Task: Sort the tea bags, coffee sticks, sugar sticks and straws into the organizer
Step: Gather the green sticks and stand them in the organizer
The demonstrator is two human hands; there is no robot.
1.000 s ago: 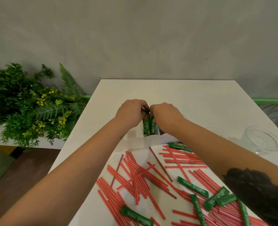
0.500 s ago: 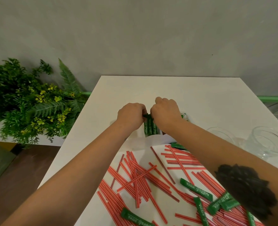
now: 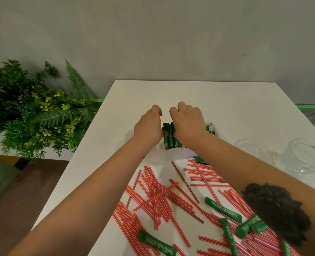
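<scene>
A bundle of green sugar sticks (image 3: pixel 169 138) stands upright in a white organizer (image 3: pixel 173 150) at mid-table. My left hand (image 3: pixel 149 126) and my right hand (image 3: pixel 187 124) flank the bundle. Both thumbs touch its sides, while the fingers are loosely curled above and beyond its top, with a gap between the hands. White-and-green tea bags (image 3: pixel 209 128) peek out of the organizer right of my right hand. Many red-and-white striped sticks (image 3: pixel 156 198) and several loose green sugar sticks (image 3: pixel 223 209) lie on a white sheet near me. Most of the organizer is hidden behind my hands.
Two clear glass jars (image 3: pixel 252 148) (image 3: pixel 308 156) stand at the right side of the white table (image 3: pixel 190 97). A leafy plant (image 3: pixel 32 115) sits off the table's left edge, over a wooden floor. A grey wall is behind.
Both hands lowered the green bundle into the organizer. Their fingers, earlier clenched on its top, have loosened and spread apart. The view has tilted slightly.
</scene>
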